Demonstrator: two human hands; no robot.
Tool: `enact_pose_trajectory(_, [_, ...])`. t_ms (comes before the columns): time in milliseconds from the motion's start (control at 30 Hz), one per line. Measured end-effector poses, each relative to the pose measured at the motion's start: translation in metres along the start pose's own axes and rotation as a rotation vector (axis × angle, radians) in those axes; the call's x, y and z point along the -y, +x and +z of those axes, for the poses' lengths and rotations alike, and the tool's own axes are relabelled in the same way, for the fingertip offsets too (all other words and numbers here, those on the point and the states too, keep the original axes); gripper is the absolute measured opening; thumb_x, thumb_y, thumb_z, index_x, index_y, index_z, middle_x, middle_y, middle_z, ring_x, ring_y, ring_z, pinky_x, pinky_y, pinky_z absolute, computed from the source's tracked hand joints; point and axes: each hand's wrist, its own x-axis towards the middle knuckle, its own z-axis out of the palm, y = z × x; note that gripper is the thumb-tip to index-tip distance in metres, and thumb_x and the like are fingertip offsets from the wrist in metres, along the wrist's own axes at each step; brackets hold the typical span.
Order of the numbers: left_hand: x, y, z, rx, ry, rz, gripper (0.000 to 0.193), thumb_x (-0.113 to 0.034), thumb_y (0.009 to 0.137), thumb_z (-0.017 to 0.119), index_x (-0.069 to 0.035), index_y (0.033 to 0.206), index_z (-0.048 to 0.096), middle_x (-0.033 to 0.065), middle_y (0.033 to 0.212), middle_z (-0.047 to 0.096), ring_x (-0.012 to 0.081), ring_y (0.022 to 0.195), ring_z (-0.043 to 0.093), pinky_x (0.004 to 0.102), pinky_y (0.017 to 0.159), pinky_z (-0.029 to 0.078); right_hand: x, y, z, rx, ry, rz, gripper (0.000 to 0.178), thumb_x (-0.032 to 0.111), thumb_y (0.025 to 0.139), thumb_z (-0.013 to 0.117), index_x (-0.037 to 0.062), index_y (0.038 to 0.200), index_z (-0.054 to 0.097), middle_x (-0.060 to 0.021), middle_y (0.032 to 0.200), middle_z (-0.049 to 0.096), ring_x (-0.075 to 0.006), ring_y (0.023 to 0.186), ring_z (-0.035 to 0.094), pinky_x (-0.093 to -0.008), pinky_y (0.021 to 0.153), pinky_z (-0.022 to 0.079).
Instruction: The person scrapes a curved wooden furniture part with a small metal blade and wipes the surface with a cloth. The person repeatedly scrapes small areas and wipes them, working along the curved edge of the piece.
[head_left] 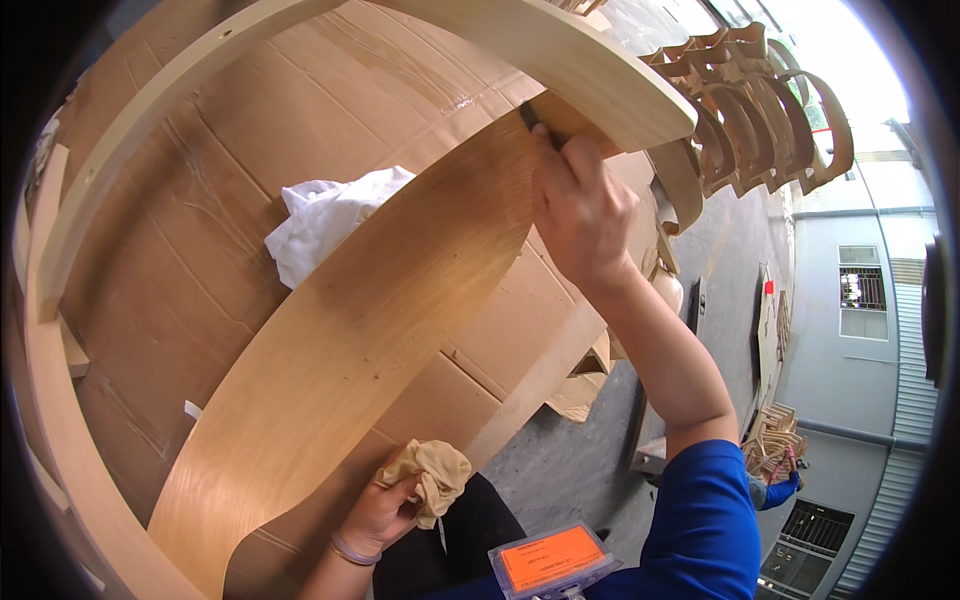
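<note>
A wide, curved wooden chair back (350, 330) runs diagonally across the middle, joined to a pale, bent wooden frame (120, 140). At the panel's upper right end, my right hand (585, 205) is closed on a small dark tool (530, 115). Most of that tool is hidden by the fingers, so its exact kind is unclear; its end is against the wood. Low in the view, my left hand (385, 510) grips a crumpled beige cloth (430, 478) beside the panel's lower edge. Some small dark specks mark the panel's surface.
Cardboard (220, 200) covers the work surface under the frame. A crumpled white cloth (325, 215) lies behind the panel. Several bent wooden frames (760, 120) stand at the upper right. Farther off, another person (780, 488) in blue is beside more wooden frames.
</note>
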Motion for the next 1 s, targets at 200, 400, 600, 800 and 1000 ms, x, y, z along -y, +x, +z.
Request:
enact_pose_trajectory(200, [-0.003, -0.006, -0.005, 0.073, -0.027, 0.033, 0.055, -0.007, 0.106, 0.071, -0.005, 0.157, 0.052, 0.0106, 0.144, 0.066, 0.0242, 0.136, 0.063, 0.0422, 0.117, 0.050, 0.007, -0.003, 0.004, 0.062, 0.240, -0.024, 0.037, -0.001, 0.085, 0.074, 0.0092, 0.120, 0.080, -0.0062, 0.085, 0.052, -0.0217, 0.061, 0.061, -0.0364, 0.052, 0.050])
enact_pose_trajectory(400, [-0.011, -0.026, -0.018, 0.008, -0.038, 0.026, 0.056, -0.004, 0.106, 0.069, -0.006, 0.159, 0.050, 0.0096, 0.145, 0.065, 0.0238, 0.136, 0.062, 0.0417, 0.116, 0.051, 0.013, -0.011, 0.007, 0.172, 0.354, 0.030, 0.036, -0.002, 0.084, 0.075, 0.0098, 0.118, 0.081, -0.0058, 0.086, 0.055, -0.0216, 0.061, 0.061, -0.0357, 0.053, 0.052])
enact_pose_trajectory(600, [-0.010, -0.035, -0.036, -0.025, 0.031, 0.000, 0.061, 0.000, 0.106, 0.066, -0.006, 0.163, 0.045, 0.0090, 0.146, 0.063, 0.0224, 0.136, 0.061, 0.0405, 0.115, 0.051, 0.022, -0.021, 0.014, 0.126, 0.335, 0.066, 0.035, -0.001, 0.084, 0.076, 0.0102, 0.117, 0.080, -0.0061, 0.092, 0.060, -0.0237, 0.070, 0.066, -0.0384, 0.057, 0.055])
enact_pose_trajectory(800, [-0.012, -0.036, -0.040, 0.003, 0.072, -0.007, 0.061, 0.000, 0.106, 0.066, -0.006, 0.162, 0.045, 0.0089, 0.146, 0.063, 0.0218, 0.136, 0.061, 0.0391, 0.115, 0.051, 0.029, -0.019, 0.016, 0.051, 0.340, 0.202, 0.036, -0.003, 0.081, 0.076, 0.0096, 0.114, 0.080, -0.0065, 0.095, 0.062, -0.0254, 0.071, 0.068, -0.0393, 0.058, 0.057])
enact_pose_trajectory(1000, [-0.014, -0.033, -0.044, 0.007, 0.085, -0.019, 0.057, 0.000, 0.106, 0.066, -0.004, 0.160, 0.048, 0.0093, 0.146, 0.064, 0.0215, 0.136, 0.061, 0.0378, 0.114, 0.051, 0.049, -0.022, 0.018, 0.129, 0.737, 0.063, 0.037, -0.003, 0.081, 0.077, 0.0083, 0.116, 0.080, -0.0064, 0.093, 0.062, -0.0228, 0.067, 0.067, -0.0383, 0.055, 0.054])
